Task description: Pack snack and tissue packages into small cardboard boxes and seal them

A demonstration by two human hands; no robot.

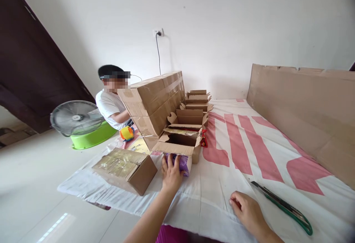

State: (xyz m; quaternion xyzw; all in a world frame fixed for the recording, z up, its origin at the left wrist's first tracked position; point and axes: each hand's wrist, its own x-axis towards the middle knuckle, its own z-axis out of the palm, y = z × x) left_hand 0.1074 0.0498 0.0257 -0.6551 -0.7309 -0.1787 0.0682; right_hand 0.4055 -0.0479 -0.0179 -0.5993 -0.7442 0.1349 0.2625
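Note:
My left hand [172, 172] is spread across a shiny purple packet [183, 164], gripping it with the fingers on one side and the thumb on the other. The packet rests against the near side of an open cardboard box [174, 147], and my hand covers part of it. On the cloth to the right lies my right hand [245, 208], its fingers curled in with nothing seen in them. Close beside it is a green utility knife [288, 209] with its blade pointing toward the far left. A taped carton [126, 167] sits left of my left hand.
Behind the near box, several open boxes [190, 115] form a row beside stacked sealed cartons [155, 102]. A large cardboard sheet [299, 113] stands at right. A person [112, 102] sits behind the cartons, near a fan [77, 117] and a green tub [93, 135]. A white-and-red cloth [222, 184] covers the table.

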